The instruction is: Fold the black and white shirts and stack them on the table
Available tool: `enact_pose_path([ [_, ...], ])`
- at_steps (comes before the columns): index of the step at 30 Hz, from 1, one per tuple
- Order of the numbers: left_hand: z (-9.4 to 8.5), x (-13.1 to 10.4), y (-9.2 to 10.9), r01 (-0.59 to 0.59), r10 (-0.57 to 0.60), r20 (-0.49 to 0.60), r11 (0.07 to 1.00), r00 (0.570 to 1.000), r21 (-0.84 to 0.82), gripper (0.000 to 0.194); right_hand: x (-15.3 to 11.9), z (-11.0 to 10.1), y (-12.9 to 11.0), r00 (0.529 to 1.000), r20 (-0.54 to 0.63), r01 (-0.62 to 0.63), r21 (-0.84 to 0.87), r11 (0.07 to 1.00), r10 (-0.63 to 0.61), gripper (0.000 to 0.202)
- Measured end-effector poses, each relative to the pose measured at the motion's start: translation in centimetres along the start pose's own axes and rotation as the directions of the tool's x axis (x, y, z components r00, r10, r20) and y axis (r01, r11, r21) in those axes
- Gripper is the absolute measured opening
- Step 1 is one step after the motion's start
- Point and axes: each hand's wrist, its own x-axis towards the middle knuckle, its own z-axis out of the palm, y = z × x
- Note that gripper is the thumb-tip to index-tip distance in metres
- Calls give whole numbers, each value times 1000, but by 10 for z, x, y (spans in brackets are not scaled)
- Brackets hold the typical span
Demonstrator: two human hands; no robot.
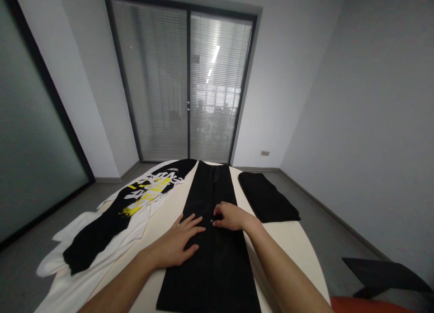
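Note:
A long black garment (225, 268) lies flat and narrow down the middle of the table, with a straight line along its centre. Its exact kind is unclear. My left hand (176, 240) rests on its left half, fingers spread and thumb apart. At the centre line my right hand (230, 216) bends its fingers and thumb toward each other on the cloth. A tiny pale tab (211, 220), perhaps a zip pull, shows beside those fingertips. What exactly they pinch is partly hidden.
A white, black and yellow printed garment (149, 195) spreads over the left side of the pale round table (301, 254) and hangs past its edge. To the right lies a folded black cloth (267, 198). A chair (386, 274) stands at lower right; glass doors (188, 87) are behind.

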Motion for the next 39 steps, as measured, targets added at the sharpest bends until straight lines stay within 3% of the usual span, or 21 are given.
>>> enact_pose_path([
  [4,2,4,3,-4,5,-72,1000,997,12,47,-23,9,-8,997,-26,73,-17,997,-74,45],
  [7,-6,-1,8,-42,35,-89,996,995,-74,41,-34,15,-8,983,-135,127,-9,992,-127,32],
  [9,-16,-7,12,-55,49,-42,984,998,-169,37,-38,16,-7,971,-169,171,8,985,-168,21],
  [11,-25,-12,13,-56,67,34,963,997,-264,31,-40,14,-9,969,-99,235,77,969,-227,17],
  [13,-32,-16,12,-51,92,111,944,989,-326,30,-43,12,-14,955,48,276,214,937,-293,20],
  [16,-35,-19,8,-29,105,195,933,975,-359,36,-50,11,-28,906,260,224,376,899,-335,37],
  [19,-33,-20,5,-1,93,217,922,972,-388,37,-59,14,-45,861,409,163,343,925,-303,51],
  [21,-32,-19,4,3,88,208,915,974,-403,35,-63,17,-56,852,440,189,246,951,-284,53],
  [25,-34,-18,7,4,86,191,905,978,-426,29,-66,21,-70,880,392,261,75,962,-269,39],
  [29,-39,-17,7,34,72,204,882,976,-471,29,-64,24,-69,899,329,292,37,956,-288,27],
  [34,-37,-18,-8,9,132,200,813,971,-582,50,-52,23,-42,914,257,233,302,925,-314,21],
  [39,-28,-17,-19,46,11,83,761,997,-647,86,-41,16,-9,980,1,162,577,800,-199,15],
])
